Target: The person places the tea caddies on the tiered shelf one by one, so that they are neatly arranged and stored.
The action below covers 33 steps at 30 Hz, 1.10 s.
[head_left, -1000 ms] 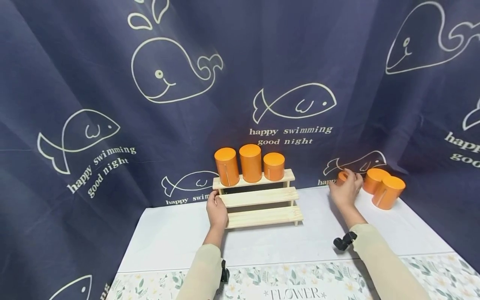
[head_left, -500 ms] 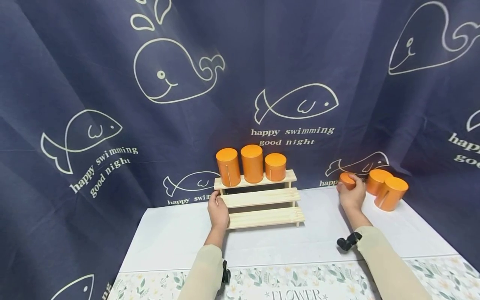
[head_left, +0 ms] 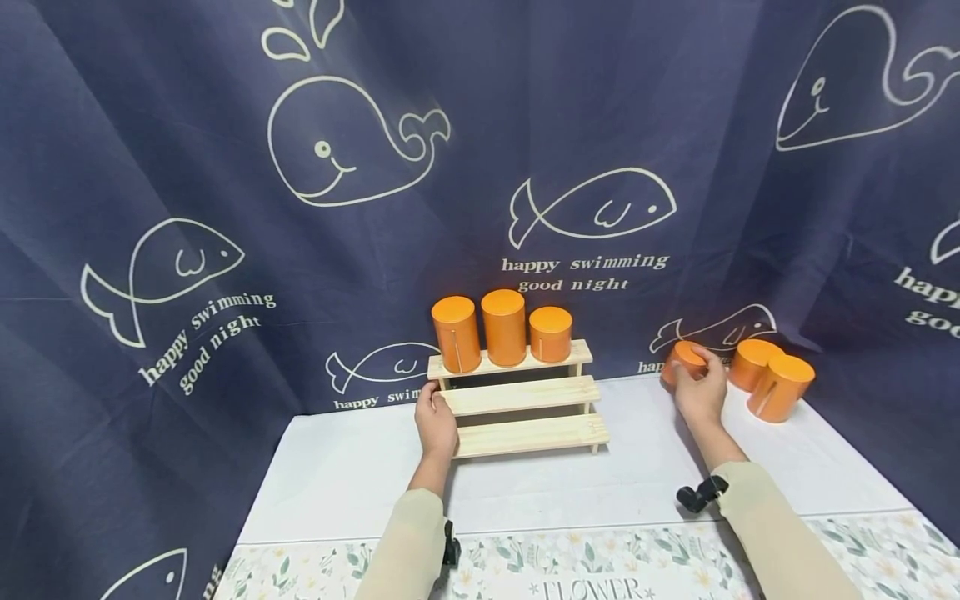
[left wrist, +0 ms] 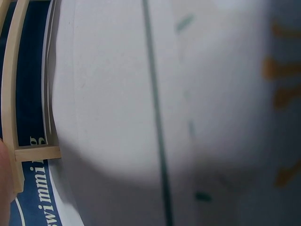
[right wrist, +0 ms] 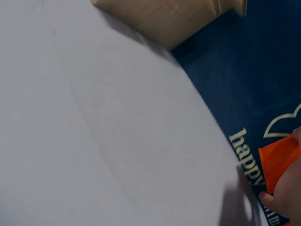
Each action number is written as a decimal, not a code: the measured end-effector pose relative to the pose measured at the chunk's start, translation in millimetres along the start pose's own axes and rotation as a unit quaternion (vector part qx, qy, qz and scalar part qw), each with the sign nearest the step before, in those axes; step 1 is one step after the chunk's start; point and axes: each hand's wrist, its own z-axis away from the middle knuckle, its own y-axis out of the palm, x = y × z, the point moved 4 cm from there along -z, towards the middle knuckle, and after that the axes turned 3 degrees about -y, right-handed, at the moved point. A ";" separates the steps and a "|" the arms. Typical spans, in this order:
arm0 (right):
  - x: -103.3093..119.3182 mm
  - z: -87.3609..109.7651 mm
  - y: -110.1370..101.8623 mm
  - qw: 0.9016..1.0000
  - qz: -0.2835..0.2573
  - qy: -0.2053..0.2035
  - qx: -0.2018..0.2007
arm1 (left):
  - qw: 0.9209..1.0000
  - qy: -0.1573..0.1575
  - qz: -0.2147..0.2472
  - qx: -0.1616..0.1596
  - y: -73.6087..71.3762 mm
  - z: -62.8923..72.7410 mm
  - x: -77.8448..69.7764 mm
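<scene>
A three-tier wooden display rack (head_left: 517, 394) stands against the backdrop. My left hand (head_left: 437, 425) grips its left end; in the left wrist view only a sliver of this hand (left wrist: 4, 181) shows beside the wood. Off to the rack's right, my right hand (head_left: 701, 392) holds a small orange canister (head_left: 678, 367) between thumb and fingers, its top leaning slightly. The right wrist view catches part of that canister (right wrist: 277, 162) at its right edge, the fingers covering the rest. Whether its base touches the table cannot be told.
Three orange canisters stand on the top shelf: a left one (head_left: 457, 337), a middle one (head_left: 503, 329) and a shorter right one (head_left: 551, 335). Two more, a rear canister (head_left: 750, 367) and a front canister (head_left: 782, 389), stand right of my right hand. A navy fish-print curtain (head_left: 420, 242) borders the white table (head_left: 540, 492).
My right hand and its canister shift slightly right, then the canister swings back left so more of its side shows. The left hand keeps its place on the rack.
</scene>
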 end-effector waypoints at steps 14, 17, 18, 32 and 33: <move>33.3 18.3 5.1 0.996 -0.039 -0.042 0.072 | 1.000 0.000 0.008 0.010 0.9 -1.4 3.3; 42.7 22.5 7.0 0.995 -0.033 -0.058 0.080 | 1.000 -0.002 0.010 0.011 0.7 -1.3 2.9; 45.9 24.1 7.8 0.994 -0.032 -0.063 0.084 | 1.000 -0.004 0.012 0.012 0.6 -1.2 2.9; 80.7 47.6 14.2 0.981 -0.023 -0.114 0.154 | 0.999 -0.011 0.033 0.016 0.9 -0.6 1.4; 82.0 49.1 14.7 0.980 -0.016 -0.119 0.157 | 0.999 -0.010 0.035 0.015 0.7 -0.5 1.8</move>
